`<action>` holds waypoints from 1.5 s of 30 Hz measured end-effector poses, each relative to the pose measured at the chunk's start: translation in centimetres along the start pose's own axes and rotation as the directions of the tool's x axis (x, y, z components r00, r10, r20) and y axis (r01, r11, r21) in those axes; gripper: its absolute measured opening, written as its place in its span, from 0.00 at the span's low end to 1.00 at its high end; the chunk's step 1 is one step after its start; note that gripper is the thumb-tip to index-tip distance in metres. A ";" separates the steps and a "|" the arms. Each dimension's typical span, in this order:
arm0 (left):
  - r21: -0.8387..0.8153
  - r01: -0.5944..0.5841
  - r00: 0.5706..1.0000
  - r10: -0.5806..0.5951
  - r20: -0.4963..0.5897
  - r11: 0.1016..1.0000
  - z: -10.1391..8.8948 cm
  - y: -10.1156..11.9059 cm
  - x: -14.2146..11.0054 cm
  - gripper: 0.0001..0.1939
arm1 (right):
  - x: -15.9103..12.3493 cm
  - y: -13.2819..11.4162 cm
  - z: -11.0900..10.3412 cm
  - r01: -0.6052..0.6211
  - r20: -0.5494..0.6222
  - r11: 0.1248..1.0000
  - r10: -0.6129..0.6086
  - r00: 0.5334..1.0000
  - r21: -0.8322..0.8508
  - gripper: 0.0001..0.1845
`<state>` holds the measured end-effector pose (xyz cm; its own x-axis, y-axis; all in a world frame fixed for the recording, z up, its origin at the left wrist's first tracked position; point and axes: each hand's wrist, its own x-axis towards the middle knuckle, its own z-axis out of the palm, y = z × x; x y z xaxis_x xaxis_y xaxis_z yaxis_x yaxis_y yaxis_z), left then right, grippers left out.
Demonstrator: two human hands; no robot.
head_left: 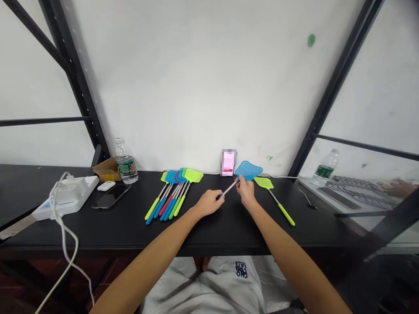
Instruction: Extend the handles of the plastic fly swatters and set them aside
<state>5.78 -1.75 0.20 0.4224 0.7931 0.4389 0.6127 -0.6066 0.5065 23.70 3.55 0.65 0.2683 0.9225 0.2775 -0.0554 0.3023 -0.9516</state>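
Blue swatter (248, 170) slants from left hand (210, 203) up through right hand (245, 192)

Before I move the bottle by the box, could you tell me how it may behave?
The bottle is tall and narrow, so a high push might tip it. Its clear plastic would probably give under a squeeze. Being round, it could roll if it fell.

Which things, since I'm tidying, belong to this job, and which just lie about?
Likely job: held blue fly swatter, fanned fly swatters, lone lime fly swatter.
Lying about: power strip, earbud case, flat smartphone, propped smartphone, cardboard box, water bottles.
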 end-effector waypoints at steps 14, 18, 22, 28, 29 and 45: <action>-0.272 0.215 0.957 -0.147 0.249 0.938 0.6 -1.6 3.0 0.15 | -0.8 1.2 1.2 -0.193 0.192 0.974 0.213 0.958 -0.118 0.15; -0.329 0.256 0.951 -0.176 0.254 0.909 1.4 -1.4 4.5 0.13 | -0.8 1.3 1.1 -0.235 0.256 0.959 0.271 0.928 -0.161 0.17; -0.391 0.258 0.960 -0.187 0.209 0.884 1.9 -0.9 5.0 0.14 | -0.6 1.2 0.8 -0.247 0.222 0.959 0.274 0.936 -0.139 0.16; -0.549 0.269 0.962 -0.197 0.187 0.792 2.3 -1.1 5.0 0.14 | -0.6 1.4 1.2 -0.231 0.258 0.971 0.240 0.936 -0.064 0.17; -0.580 0.280 0.959 -0.205 0.193 0.765 2.3 -1.1 5.0 0.14 | -0.7 1.4 1.3 -0.226 0.259 0.972 0.233 0.937 -0.057 0.17; -0.662 0.420 0.907 -0.307 0.287 0.621 2.1 -1.8 4.0 0.18 | 2.6 1.3 -2.6 -0.241 -0.078 0.971 0.240 0.968 -0.004 0.15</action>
<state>7.82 2.64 -0.47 0.3869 0.9216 0.0296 0.1151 -0.0801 0.9901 26.83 5.69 -0.19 0.3219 0.9463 0.0300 -0.1146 0.0704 -0.9909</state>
